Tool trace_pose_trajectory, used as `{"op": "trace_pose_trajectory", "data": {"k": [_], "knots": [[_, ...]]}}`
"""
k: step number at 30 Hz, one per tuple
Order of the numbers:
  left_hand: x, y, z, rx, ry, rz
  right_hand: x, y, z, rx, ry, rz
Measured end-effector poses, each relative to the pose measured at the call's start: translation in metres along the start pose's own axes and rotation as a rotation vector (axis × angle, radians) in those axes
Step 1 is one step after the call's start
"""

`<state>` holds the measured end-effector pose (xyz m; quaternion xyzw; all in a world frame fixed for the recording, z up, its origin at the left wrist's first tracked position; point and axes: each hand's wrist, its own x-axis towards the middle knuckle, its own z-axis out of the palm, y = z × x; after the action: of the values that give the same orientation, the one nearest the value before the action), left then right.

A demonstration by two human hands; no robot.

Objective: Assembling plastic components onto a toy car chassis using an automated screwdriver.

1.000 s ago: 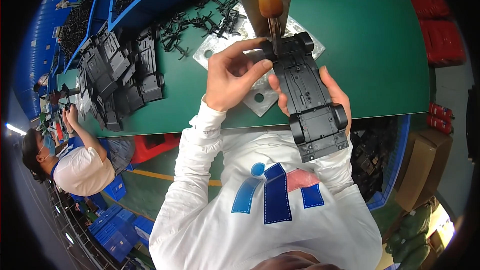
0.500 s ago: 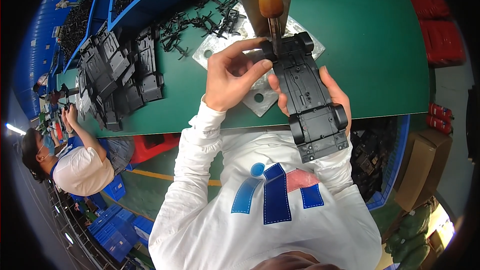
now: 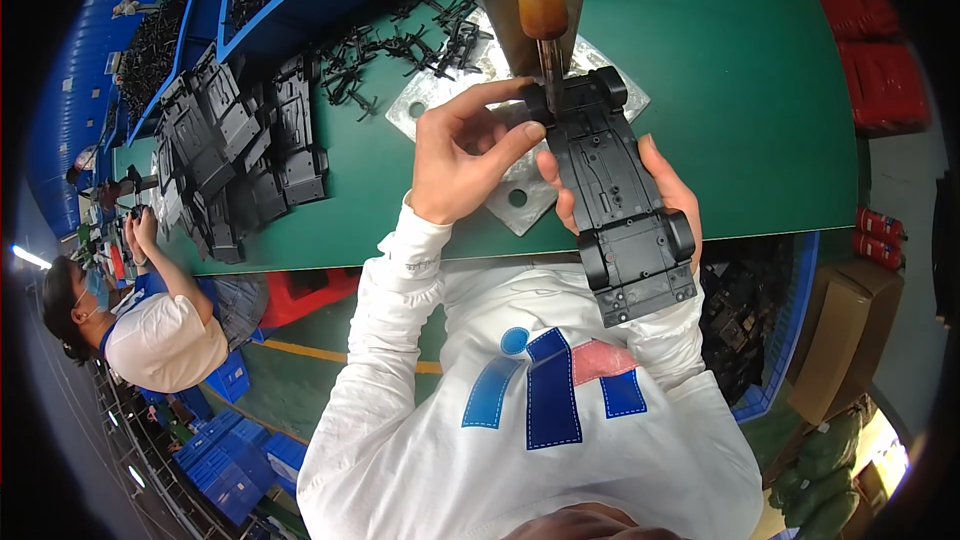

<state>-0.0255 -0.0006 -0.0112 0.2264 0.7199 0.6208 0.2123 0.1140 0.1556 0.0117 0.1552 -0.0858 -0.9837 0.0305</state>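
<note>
A black plastic toy car chassis point(image 3: 610, 175) with wheels at its corners lies tilted across my right hand point(image 3: 672, 180), whose fingers wrap round it from beneath and both sides. My left hand point(image 3: 465, 145) pinches the wheel at the chassis's far left corner between thumb and forefinger. A metal rod with an amber sleeve point(image 3: 541, 12) comes down from above, its tip at the chassis's far end beside that wheel. Behind and below the chassis is a pale metal plate point(image 3: 525, 175) with round holes, partly hidden by my hands.
Flat black chassis pieces point(image 3: 225, 145) are piled on the green table point(image 3: 740, 90) at left. Small black parts point(image 3: 345, 65) lie scattered behind them, near blue bins point(image 3: 290, 0). A blue crate point(image 3: 790, 340) of black parts stands below at right. At far left, another person point(image 3: 150, 320) works.
Hardly anything differs. Both hands keep their hold on the chassis, and the rod stays at its far end.
</note>
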Motion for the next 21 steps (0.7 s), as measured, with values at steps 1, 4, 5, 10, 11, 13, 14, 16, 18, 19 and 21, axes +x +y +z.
{"op": "trace_pose_trajectory", "data": {"k": [1, 4, 5, 10, 11, 13, 14, 16, 18, 19, 21], "knots": [[0.0, 0.0, 0.0, -0.004, 0.001, 0.001, 0.0, -0.001, -0.001, 0.0, 0.0, 0.0], [0.0, 0.0, -0.001, 0.019, 0.002, 0.003, 0.0, -0.004, -0.008, -0.009, -0.091, 0.032], [0.0, 0.0, -0.001, 0.019, 0.001, 0.003, 0.0, -0.004, -0.01, 0.014, -0.101, 0.053], [-0.001, 0.005, -0.004, 0.1, -0.062, -0.062, 0.0, -0.006, -0.012, 0.033, -0.09, 0.058], [-0.001, 0.003, -0.003, 0.101, -0.061, -0.063, 0.0, -0.005, -0.011, 0.023, -0.07, 0.05], [-0.001, -0.002, -0.001, 0.036, 0.006, 0.007, 0.0, -0.004, -0.011, 0.014, -0.05, 0.044], [-0.001, -0.002, 0.0, 0.036, 0.005, 0.007, 0.0, -0.004, -0.011, 0.034, -0.063, 0.06], [0.0, -0.002, 0.0, 0.039, 0.005, 0.005, 0.001, -0.005, -0.011, 0.055, -0.077, 0.075], [0.0, -0.001, 0.0, 0.038, 0.008, 0.009, 0.001, -0.003, -0.009, 0.01, -0.053, 0.027], [0.0, -0.001, 0.001, 0.035, 0.01, 0.014, 0.001, -0.003, -0.009, 0.01, -0.053, 0.028], [0.001, -0.001, 0.0, 0.03, 0.006, 0.018, 0.002, -0.004, -0.009, 0.011, -0.109, 0.045]]}}
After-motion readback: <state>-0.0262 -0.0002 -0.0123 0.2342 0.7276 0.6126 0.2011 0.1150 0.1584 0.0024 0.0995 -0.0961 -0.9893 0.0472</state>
